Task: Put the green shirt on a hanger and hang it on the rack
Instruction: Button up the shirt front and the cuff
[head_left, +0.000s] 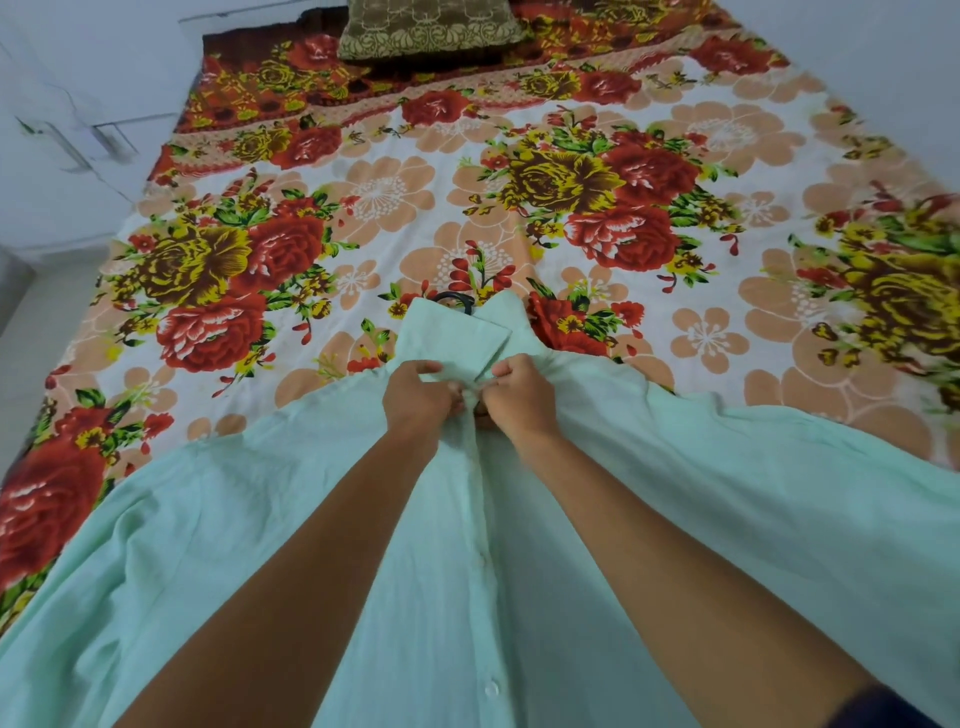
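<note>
The pale green shirt (701, 493) lies spread front-up on the bed, collar pointing away from me. A black hanger hook (453, 299) pokes out above the collar; the rest of the hanger is hidden inside the shirt. My left hand (418, 397) pinches the left edge of the placket just below the collar. My right hand (519, 397) pinches the right edge, and the two hands meet at the top button area. A white button (491, 688) shows lower on the placket.
The bed carries a floral sheet (597, 197) in red, yellow and peach. A brown patterned pillow (431, 26) rests at the far end. White wall and cupboard doors (67, 135) stand to the left. No rack is in view.
</note>
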